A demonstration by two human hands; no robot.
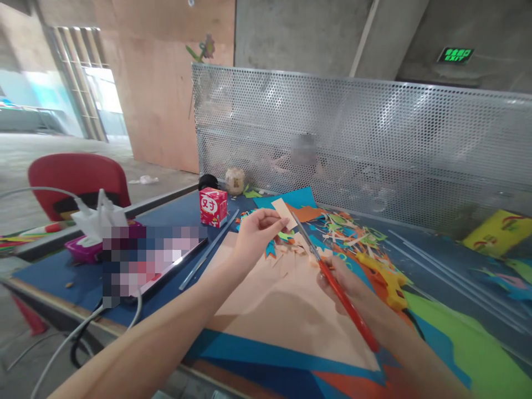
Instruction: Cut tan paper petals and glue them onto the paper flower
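My left hand [258, 231] is closed in a pinch on a small peach paper strip [285, 212], held up above the table. My right hand [337, 276] grips red-handled scissors [332, 280]; their metal blades point up and away toward the strip, tips just below it. Under both hands lies a large peach paper sheet [274, 299] with small cut peach pieces scattered at its far edge. Beyond it is a heap of coloured paper scraps [353, 233].
A perforated metal screen [357, 144] stands along the table's far side. A red-and-white carton [213, 206], a tissue pack [95, 227], a tablet [149, 260] with cables, and a red chair [78, 183] are at the left. Green, blue and yellow sheets [465, 343] lie at the right.
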